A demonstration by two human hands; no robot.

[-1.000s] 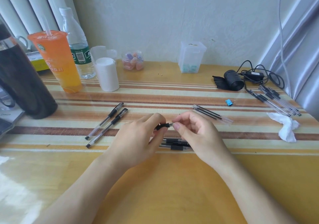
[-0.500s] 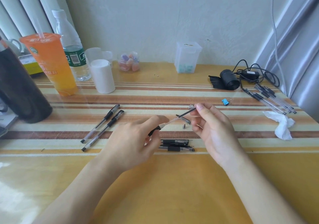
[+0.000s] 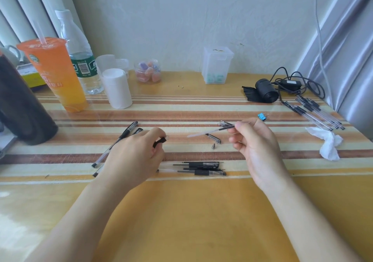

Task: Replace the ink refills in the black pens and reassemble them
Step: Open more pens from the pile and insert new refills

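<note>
- My right hand (image 3: 256, 146) has thumb and forefinger clamped on the dark end of a refill (image 3: 210, 131). The other fingers are loosely curled beneath it.
- My left hand (image 3: 133, 156) is closed round a pen barrel (image 3: 159, 142). Only its black grip end shows past the fingers.
- The refill hangs in the air above the table (image 3: 181, 211), between my hands and clear of the barrel, with a gap between them.
- Its long axis runs nearly left to right. The pale end points left and slightly down, towards the barrel's open end. I cannot tell which end carries the writing point.
- The barrel's open end faces right, roughly towards the refill.
- I judge this to be the refill-swap step on this pen, with the barrel empty.
- If this is the spent refill, it should go down apart from the loose refills (image 3: 224, 123) behind it.
- A fresh one then has to line up with the barrel's mouth and slide straight in.
- After that, the small metal tip (image 3: 213, 146) and the cap (image 3: 214, 138), both on the table between my hands, need refitting.
- More part-stripped pens (image 3: 201, 167) lie just in front of my hands.
</note>
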